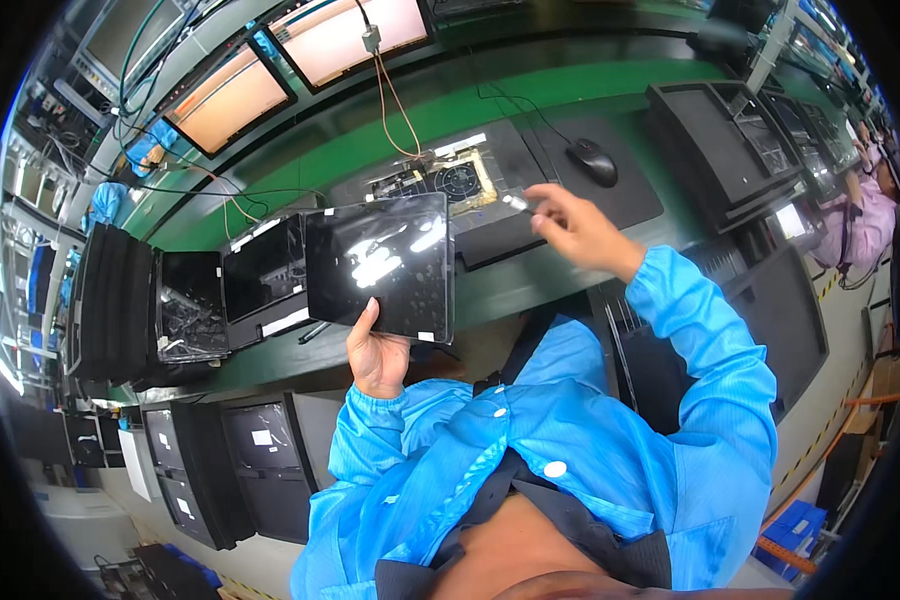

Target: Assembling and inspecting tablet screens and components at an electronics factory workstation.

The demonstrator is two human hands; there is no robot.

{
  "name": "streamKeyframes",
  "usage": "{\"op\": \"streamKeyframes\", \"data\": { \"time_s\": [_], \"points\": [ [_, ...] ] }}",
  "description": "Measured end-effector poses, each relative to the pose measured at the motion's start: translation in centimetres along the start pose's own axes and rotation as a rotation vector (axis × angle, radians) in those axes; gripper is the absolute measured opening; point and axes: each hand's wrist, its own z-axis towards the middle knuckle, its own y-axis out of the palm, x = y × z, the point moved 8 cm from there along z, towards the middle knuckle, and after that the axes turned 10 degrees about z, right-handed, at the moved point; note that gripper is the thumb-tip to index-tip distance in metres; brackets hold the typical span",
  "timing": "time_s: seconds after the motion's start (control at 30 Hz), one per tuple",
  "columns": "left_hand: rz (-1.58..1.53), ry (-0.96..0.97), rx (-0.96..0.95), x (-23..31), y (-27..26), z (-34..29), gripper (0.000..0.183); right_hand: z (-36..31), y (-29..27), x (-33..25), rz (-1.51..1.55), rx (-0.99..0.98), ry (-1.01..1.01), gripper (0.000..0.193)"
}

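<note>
A glossy black display panel [395, 265] is tilted up over the bench's near edge. My left hand [378, 355] grips it by the lower edge, thumb on the glass and fingers behind. Lights reflect in it, and small white tabs show at its rim. To its right, my right hand [575, 230] is raised with thumb and forefinger pinched at a small whitish piece [516, 203], too blurred to name. Behind the panel lies a test fixture [458, 182] with a circuit board and a round black part, partly hidden by the panel.
Two more dark panels [192, 300] lie left on the green bench [270, 365], beside stacked black foam trays [110, 300]. A mouse [592, 162] rests on a dark mat. Black trays [720, 150] stand at right. Lit monitors [230, 100] line the back; a cable [382, 100] hangs down. Another person [860, 215] sits far right.
</note>
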Motion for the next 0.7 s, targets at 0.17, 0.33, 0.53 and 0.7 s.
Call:
{"op": "streamKeyframes", "data": {
  "time_s": [0.17,0.33,0.53,0.7],
  "points": [
    [-0.022,0.013,0.023,0.0,0.4,-0.1,0.026,-0.5,5.6,-7.6,-0.006,-0.082,-0.26,0.026],
    [0.0,0.003,0.023,-0.6,1.0,0.2,0.026,-0.3,6.9,-7.5,-0.136,-0.047,-0.233,0.024],
    [0.017,0.021,0.108,-1.1,-0.4,0.6,0.028,-0.3,6.6,-7.6,-0.226,-0.009,-0.306,0.022],
    [0.012,-0.001,0.1,-1.3,0.2,0.4,0.025,-0.5,6.4,-7.3,-0.264,0.005,-0.334,0.024]
  ]
}}
